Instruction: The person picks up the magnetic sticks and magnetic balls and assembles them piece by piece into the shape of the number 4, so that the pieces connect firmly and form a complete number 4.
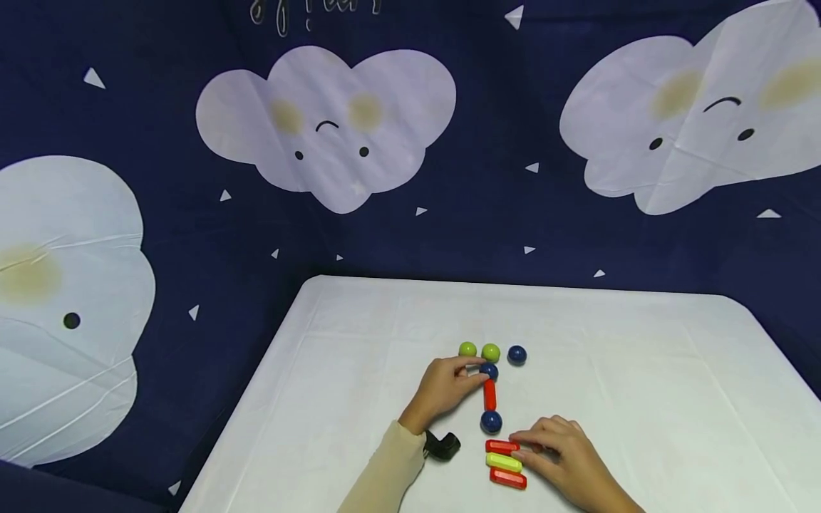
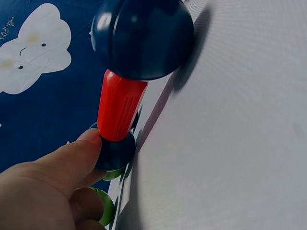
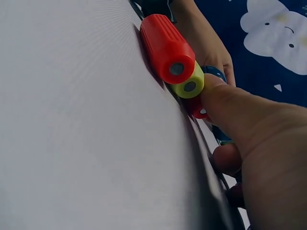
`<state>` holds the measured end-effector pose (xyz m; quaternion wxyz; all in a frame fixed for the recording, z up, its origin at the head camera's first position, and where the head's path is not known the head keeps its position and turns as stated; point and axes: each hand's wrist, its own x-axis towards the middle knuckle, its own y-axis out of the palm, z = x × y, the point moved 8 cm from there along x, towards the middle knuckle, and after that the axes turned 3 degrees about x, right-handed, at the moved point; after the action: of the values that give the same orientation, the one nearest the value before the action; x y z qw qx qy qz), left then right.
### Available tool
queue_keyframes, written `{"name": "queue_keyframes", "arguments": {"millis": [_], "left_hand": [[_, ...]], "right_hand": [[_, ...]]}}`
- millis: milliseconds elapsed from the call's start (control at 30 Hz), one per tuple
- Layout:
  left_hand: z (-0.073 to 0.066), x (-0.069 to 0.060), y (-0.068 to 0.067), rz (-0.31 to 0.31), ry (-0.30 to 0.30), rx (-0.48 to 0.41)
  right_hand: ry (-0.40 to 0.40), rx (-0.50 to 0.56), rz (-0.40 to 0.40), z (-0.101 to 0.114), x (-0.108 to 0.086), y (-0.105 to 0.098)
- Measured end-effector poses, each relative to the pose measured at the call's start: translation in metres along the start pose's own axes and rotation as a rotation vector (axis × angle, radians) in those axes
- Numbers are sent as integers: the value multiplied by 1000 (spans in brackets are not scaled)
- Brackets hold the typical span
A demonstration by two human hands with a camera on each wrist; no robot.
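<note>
My left hand [image 1: 442,388] pinches a blue ball [image 1: 489,370] between thumb and fingers. That ball touches one end of a red magnetic rod [image 1: 490,395], and a second blue ball [image 1: 491,422] sits at the rod's near end; the left wrist view shows this joined piece close up. My right hand [image 1: 564,456] has its thumb and forefinger at the right end of another red rod [image 1: 502,447], pinching it. Beside that rod lie a yellow-green rod [image 1: 504,462] and a further red rod [image 1: 508,478]. The right wrist view shows metal discs in the rod ends.
Two green balls [image 1: 490,353] and a loose blue ball [image 1: 517,355] sit in a row beyond the left hand. A black wrist device [image 1: 442,447] is on the left wrist. The white table [image 1: 359,320] meets a dark blue cloth [image 1: 481,235] with cloud prints.
</note>
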<state>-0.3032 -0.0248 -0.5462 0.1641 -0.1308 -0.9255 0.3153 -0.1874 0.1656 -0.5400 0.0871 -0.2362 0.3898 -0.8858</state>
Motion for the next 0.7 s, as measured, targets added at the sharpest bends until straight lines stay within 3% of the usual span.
{"name": "queue_keyframes", "arguments": {"millis": [700], "left_hand": [[1, -1, 1, 3, -9, 6]], "right_hand": [[52, -16, 56, -3, 0, 5]]}}
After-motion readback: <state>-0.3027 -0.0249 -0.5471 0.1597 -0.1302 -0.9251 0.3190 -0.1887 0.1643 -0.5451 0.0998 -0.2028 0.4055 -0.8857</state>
